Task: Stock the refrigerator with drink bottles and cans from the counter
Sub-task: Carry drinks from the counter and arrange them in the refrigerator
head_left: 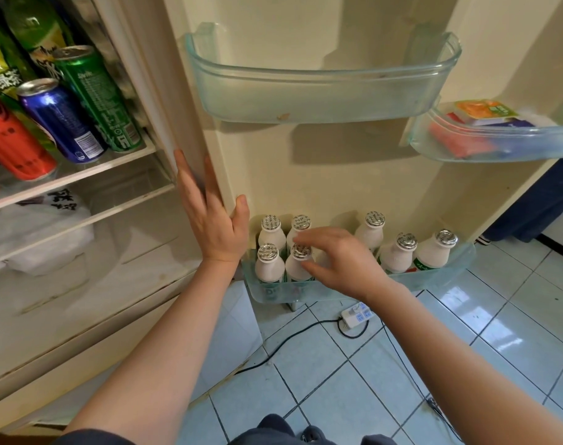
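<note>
Several small white drink bottles with foil caps stand in the clear lower door bin (434, 279) of the open refrigerator. My right hand (341, 264) reaches over the bin's left part, its index finger and thumb curled round the neck of the second front bottle (298, 268). The palm hides whatever stands just right of that bottle. Another bottle (269, 266) stands at the front left corner, and more (399, 255) stand to the right. My left hand (209, 213) rests flat with straight fingers on the door's inner edge, holding nothing.
Cans (62, 120) and green bottles (33, 30) fill the fridge shelf at the upper left, above a white bag (39, 232). A bare clear door bin (322, 97) hangs above. A further bin (498, 146) at the right holds packets. A power strip (357, 316) and cables lie on the tiled floor.
</note>
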`<state>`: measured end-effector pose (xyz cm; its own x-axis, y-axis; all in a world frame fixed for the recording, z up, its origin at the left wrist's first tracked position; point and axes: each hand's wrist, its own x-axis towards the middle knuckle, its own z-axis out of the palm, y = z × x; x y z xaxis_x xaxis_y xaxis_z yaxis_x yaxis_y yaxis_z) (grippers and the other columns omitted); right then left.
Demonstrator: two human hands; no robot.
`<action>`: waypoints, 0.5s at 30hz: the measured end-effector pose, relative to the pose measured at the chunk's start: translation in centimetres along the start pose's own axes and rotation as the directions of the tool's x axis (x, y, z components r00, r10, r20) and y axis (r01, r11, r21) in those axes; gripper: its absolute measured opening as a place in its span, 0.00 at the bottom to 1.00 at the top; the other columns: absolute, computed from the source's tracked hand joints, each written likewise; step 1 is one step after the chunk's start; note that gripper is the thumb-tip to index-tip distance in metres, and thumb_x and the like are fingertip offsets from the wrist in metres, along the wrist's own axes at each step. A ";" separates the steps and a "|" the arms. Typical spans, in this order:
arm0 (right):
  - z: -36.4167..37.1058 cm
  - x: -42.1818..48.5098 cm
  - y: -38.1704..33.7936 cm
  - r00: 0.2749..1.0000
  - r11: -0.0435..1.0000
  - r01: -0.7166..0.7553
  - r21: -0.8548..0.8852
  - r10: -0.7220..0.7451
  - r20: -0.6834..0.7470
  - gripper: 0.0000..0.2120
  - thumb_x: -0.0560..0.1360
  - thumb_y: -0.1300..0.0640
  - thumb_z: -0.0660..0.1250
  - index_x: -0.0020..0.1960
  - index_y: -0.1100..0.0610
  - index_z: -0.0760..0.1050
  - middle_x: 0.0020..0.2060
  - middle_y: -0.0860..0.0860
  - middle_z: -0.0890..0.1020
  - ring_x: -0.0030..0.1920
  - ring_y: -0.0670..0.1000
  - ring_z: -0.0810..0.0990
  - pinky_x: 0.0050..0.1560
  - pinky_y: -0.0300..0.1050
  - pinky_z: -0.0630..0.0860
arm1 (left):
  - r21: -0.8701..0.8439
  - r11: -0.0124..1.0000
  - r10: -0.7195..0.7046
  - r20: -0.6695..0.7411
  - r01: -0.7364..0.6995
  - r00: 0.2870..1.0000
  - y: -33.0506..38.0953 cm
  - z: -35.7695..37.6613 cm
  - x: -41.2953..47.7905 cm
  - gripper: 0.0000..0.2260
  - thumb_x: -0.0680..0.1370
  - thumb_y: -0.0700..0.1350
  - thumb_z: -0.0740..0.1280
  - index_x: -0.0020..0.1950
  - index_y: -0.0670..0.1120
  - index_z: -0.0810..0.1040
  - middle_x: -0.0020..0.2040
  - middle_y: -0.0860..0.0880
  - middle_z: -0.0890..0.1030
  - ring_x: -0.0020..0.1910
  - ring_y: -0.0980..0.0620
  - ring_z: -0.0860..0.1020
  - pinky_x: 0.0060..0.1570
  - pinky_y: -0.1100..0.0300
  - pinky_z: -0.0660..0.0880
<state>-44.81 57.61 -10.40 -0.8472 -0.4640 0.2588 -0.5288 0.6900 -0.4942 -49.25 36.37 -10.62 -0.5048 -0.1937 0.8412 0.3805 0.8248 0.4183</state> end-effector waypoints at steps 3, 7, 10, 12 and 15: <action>0.1 0.5 -0.1 0.998 0.999 0.013 -0.031 -0.011 0.061 0.18 0.74 0.58 0.69 0.63 0.54 0.76 0.59 0.49 0.80 0.60 0.51 0.77 0.58 0.44 0.72 | -0.004 1.000 0.005 -0.003 -0.005 1.000 0.0 0.0 0.1 0.31 0.80 0.56 0.52 0.67 0.28 0.68 0.70 0.24 0.55 0.73 0.35 0.58 0.69 0.39 0.62; 0.2 0.8 -0.2 1.000 1.000 -0.012 -0.002 0.013 0.028 0.16 0.73 0.57 0.70 0.60 0.54 0.77 0.54 0.50 0.81 0.55 0.52 0.78 0.52 0.47 0.74 | 0.009 1.000 -0.001 -0.001 0.001 1.000 0.0 -0.1 0.1 0.31 0.80 0.56 0.52 0.66 0.28 0.68 0.70 0.25 0.55 0.73 0.33 0.58 0.68 0.39 0.62; 0.4 0.8 -0.1 1.000 1.000 -0.027 0.001 0.027 0.013 0.16 0.72 0.56 0.71 0.59 0.54 0.78 0.52 0.50 0.81 0.53 0.52 0.78 0.51 0.47 0.75 | 0.014 1.000 -0.020 0.007 0.020 1.000 0.2 -0.1 0.1 0.32 0.80 0.57 0.51 0.67 0.28 0.69 0.71 0.26 0.55 0.73 0.34 0.58 0.68 0.39 0.62; 0.5 0.7 -0.1 0.999 0.999 -0.032 -0.003 0.033 0.011 0.16 0.72 0.55 0.71 0.59 0.54 0.78 0.53 0.50 0.81 0.54 0.52 0.78 0.52 0.48 0.75 | 0.013 1.000 -0.022 0.010 0.021 1.000 0.3 -0.2 0.1 0.32 0.80 0.57 0.51 0.67 0.28 0.69 0.71 0.25 0.55 0.73 0.34 0.58 0.68 0.39 0.62; 0.2 0.6 0.0 0.999 0.999 -0.049 -0.002 0.049 -0.001 0.19 0.72 0.52 0.71 0.62 0.53 0.76 0.57 0.48 0.81 0.58 0.49 0.77 0.56 0.43 0.73 | 0.019 1.000 -0.018 0.017 0.017 1.000 0.3 -0.3 0.1 0.32 0.80 0.57 0.51 0.67 0.28 0.68 0.71 0.25 0.56 0.72 0.32 0.59 0.67 0.38 0.62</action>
<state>-45.35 57.24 -10.40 -0.8724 -0.4285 0.2351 -0.4863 0.7131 -0.5049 -48.96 36.42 -10.26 -0.5244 -0.1993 0.8278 0.3570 0.8312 0.4262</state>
